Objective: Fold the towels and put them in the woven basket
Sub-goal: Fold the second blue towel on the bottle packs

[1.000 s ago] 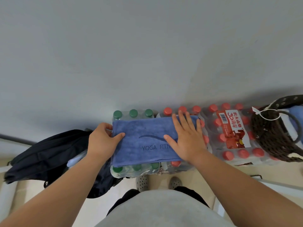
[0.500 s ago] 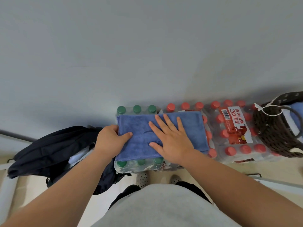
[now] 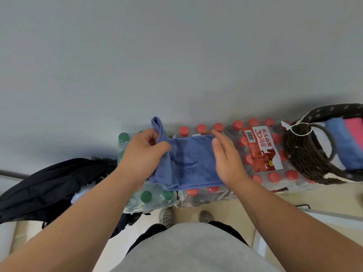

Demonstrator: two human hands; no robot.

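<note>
My left hand pinches the blue towel by its raised left end; my right hand, open at the other end, is nearer the woven basket.

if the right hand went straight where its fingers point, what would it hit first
Likely the red bottle caps just beyond the right hand, then the wall; its height above them is unclear.

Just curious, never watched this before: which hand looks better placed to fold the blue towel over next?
Likely the left hand: it pinches the raised left end of the blue towel and could carry it across. The right hand lies open at the right edge.
</note>
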